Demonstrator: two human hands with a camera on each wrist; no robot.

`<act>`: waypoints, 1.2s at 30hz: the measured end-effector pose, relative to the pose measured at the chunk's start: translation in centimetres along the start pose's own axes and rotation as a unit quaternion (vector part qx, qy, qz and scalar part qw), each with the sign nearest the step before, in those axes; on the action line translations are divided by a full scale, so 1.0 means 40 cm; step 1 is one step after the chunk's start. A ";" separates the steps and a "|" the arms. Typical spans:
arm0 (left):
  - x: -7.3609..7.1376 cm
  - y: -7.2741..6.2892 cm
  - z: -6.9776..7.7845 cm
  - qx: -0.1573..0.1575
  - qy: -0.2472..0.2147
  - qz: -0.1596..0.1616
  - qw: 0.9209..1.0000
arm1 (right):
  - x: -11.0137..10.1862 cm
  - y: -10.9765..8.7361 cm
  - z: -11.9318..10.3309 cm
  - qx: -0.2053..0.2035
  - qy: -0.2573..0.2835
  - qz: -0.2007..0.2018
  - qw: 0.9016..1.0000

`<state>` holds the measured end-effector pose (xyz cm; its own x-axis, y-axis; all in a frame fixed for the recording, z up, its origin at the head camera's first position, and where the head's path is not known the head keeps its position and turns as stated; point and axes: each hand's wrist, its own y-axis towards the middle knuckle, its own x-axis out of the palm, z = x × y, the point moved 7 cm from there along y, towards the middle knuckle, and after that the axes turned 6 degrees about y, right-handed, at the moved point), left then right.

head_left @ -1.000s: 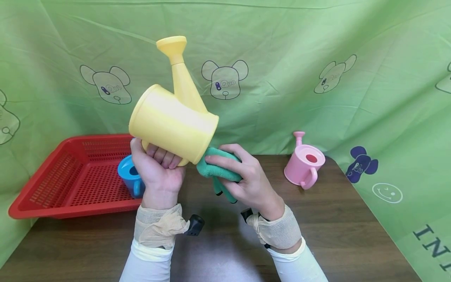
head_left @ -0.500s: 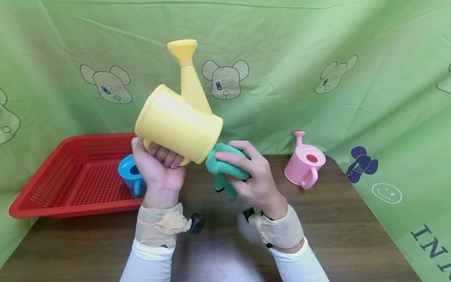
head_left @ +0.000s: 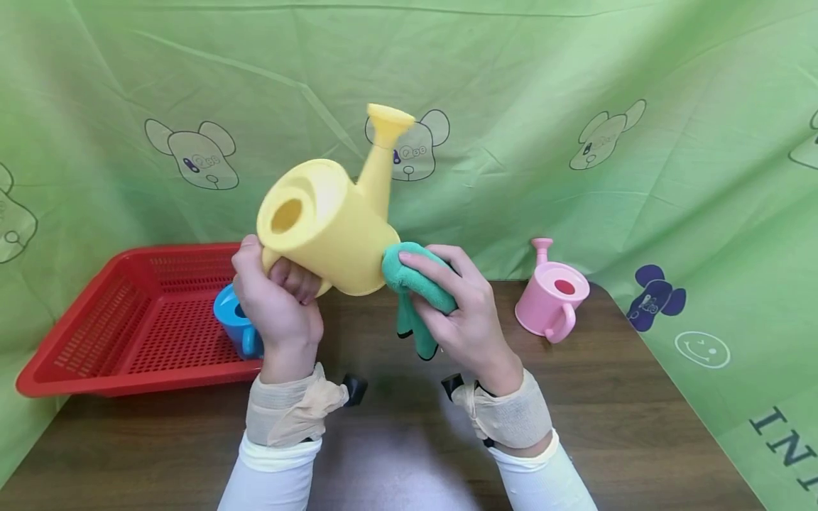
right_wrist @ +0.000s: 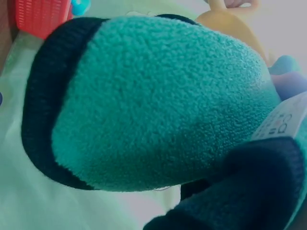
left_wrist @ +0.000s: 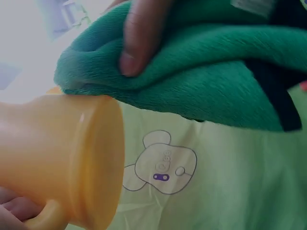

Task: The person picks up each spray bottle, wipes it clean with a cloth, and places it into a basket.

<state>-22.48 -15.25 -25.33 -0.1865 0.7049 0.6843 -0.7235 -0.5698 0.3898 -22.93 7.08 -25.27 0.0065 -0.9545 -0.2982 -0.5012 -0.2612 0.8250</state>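
The grip of the left hand [head_left: 275,305] is curled closed around the handle of a yellow plastic watering can [head_left: 341,241], held tilted in the air above the wood-grain tabletop [head_left: 607,411], its top opening facing left and its spout upward. At its base, touching the edge, is a folded green plush cloth with dark trim [head_left: 418,273], pinched between the thumb and fingers of the right hand [head_left: 469,309]. Over by the far left corner I see a red perforated plastic basket [head_left: 166,333]; a blue plastic watering can [head_left: 235,312] sits inside, partly hidden behind the left hand. A pink plastic watering can [head_left: 543,305] stands upright near the far right corner. A green printed fabric sheet [head_left: 511,71] hangs behind the far edge.
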 end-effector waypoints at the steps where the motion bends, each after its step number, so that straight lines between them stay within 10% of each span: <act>1: 0.002 -0.004 0.003 0.018 0.020 0.001 1.000 | 0.000 0.000 0.002 0.004 -0.001 0.001 1.000; 19: 0.018 -0.050 0.024 0.144 0.243 -0.011 0.959 | -0.034 0.000 -0.015 -0.041 0.034 0.052 0.997; 36: 0.025 -0.050 0.048 0.285 0.382 -0.060 0.877 | -0.040 0.001 0.002 0.005 0.014 0.026 1.000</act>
<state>-19.93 -14.22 -24.25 -0.6805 0.7273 0.0893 -0.3597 -0.4377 0.8240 -23.00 8.62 -24.80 0.0049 -0.9704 -0.2415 -0.5109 -0.2100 0.8336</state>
